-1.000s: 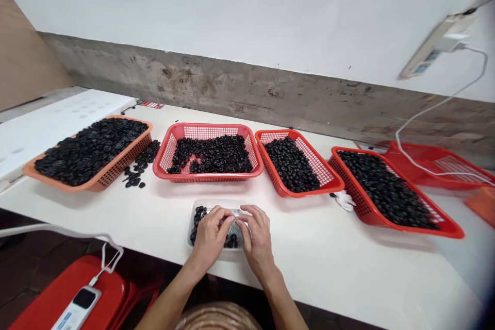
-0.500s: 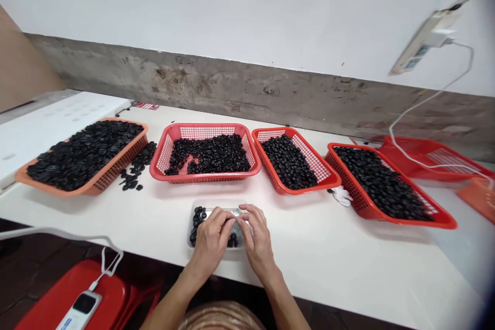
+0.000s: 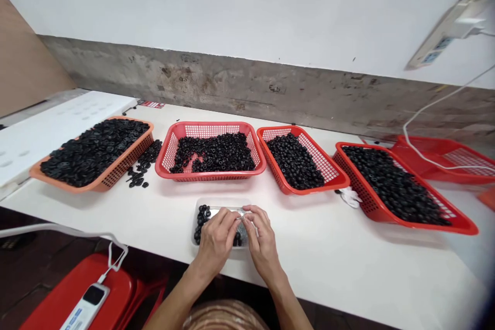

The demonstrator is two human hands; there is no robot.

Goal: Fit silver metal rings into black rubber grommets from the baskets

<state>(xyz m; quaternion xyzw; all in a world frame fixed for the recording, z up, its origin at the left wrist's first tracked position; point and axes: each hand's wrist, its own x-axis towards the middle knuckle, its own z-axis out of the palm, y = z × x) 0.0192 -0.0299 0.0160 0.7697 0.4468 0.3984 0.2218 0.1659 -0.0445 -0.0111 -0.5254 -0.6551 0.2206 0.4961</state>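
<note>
Your white desk carries five red baskets in a row, four heaped with black rings, within reach. Nearest you sits one clear tray of rings. Over it, your left hand and right hand meet, fingers pinched on one small silvery piece.

We see our own two bare forearms with no sleeves reaching the wrists, and no watch, ring or glove on the left hand or the right hand. At the bottom edge, our lap shows a garment of brownish, finely striped fabric, partly blurred.
</note>
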